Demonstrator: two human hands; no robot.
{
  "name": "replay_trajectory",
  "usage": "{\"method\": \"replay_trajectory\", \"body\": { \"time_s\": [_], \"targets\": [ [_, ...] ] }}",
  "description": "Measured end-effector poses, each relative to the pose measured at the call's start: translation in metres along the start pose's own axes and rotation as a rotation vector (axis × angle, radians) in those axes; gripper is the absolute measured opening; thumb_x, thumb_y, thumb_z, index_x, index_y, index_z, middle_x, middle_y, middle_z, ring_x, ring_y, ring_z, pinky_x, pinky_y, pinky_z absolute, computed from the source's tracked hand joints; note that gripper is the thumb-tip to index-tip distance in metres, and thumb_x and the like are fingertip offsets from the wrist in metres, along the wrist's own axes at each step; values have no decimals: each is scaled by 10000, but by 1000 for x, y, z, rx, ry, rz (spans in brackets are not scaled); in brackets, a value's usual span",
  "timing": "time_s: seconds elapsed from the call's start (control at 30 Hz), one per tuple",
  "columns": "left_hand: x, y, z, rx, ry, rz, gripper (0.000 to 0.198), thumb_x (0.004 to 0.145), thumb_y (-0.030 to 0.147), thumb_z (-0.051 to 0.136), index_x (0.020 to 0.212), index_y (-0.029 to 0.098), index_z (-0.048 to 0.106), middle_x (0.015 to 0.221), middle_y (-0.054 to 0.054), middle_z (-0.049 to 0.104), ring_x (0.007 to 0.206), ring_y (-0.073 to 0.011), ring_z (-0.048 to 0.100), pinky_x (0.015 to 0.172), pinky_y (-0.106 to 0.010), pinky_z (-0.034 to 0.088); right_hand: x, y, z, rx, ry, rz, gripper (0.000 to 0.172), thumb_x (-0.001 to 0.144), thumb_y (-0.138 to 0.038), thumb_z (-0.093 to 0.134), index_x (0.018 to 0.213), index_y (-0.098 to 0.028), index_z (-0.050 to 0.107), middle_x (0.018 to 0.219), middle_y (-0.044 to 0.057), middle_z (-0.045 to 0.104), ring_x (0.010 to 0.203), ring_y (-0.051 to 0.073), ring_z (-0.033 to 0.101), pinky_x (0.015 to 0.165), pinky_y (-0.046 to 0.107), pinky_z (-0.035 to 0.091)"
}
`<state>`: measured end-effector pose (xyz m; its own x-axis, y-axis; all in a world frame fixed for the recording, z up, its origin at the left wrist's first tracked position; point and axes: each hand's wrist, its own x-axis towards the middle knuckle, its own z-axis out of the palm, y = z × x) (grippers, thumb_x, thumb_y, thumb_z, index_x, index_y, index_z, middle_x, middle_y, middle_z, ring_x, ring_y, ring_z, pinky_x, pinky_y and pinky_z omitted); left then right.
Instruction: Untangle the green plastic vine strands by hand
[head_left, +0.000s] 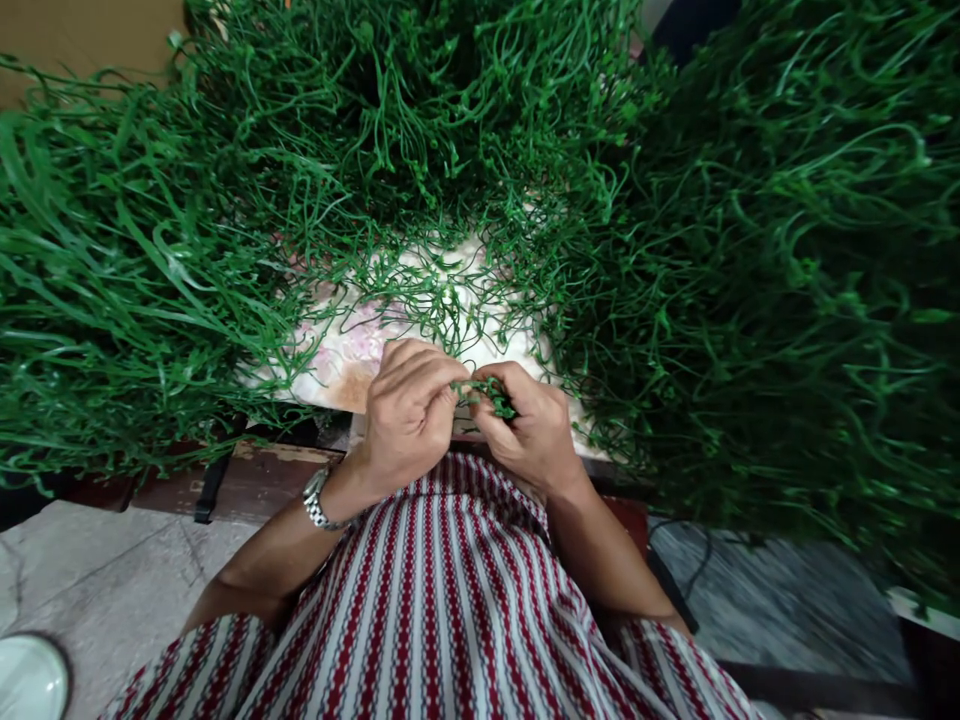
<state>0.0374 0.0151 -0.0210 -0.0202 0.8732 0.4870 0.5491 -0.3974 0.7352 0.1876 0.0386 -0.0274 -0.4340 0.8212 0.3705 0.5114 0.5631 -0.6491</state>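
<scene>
Striped shirt (435, 620): red and white, nearest the camera, filling the lower middle of the view.

Wristwatch (316, 497): metal band, on the left wrist.

Left hand (409, 410): fingers curled and pressed together, tips pinching the green sprig from the left.

Right hand (529, 425): fingers curled, thumb and forefinger pinched on the same sprig from the right. The two hands touch at the fingertips.

Green sprig (491, 393): small, thin-stemmed, held between both hands just above the near edge of the tabletop.

Tabletop (352, 365): pale patterned covering, a bare patch just beyond the hands with loose strands lying across it.

Heaps of green stems (757, 290): long, wiry, tangled; banked left, right and behind, hanging over the tabletop's edges.

Risks, as judged: the thin sprig could snap or slip if pinched or pulled unevenly; a dropped piece would be hard to find among loose strands; overhanging stems near the right edge could slide to the floor (780, 600) if nudged.
</scene>
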Motion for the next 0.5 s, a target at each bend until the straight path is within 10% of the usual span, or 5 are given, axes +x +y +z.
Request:
{"method": "replay_trajectory", "body": {
  "time_s": [0.5],
  "targets": [
    [-7,0,1,-4,-81,-134,45,817,158,495,803,178,532,765,-9,586,757,-135,555,714,-250,439,1,4,1,-208,-79,-106,103,783,-202,495,852,-144,545,619,12,582,543,122,525,539,229,380]
  ]
}}
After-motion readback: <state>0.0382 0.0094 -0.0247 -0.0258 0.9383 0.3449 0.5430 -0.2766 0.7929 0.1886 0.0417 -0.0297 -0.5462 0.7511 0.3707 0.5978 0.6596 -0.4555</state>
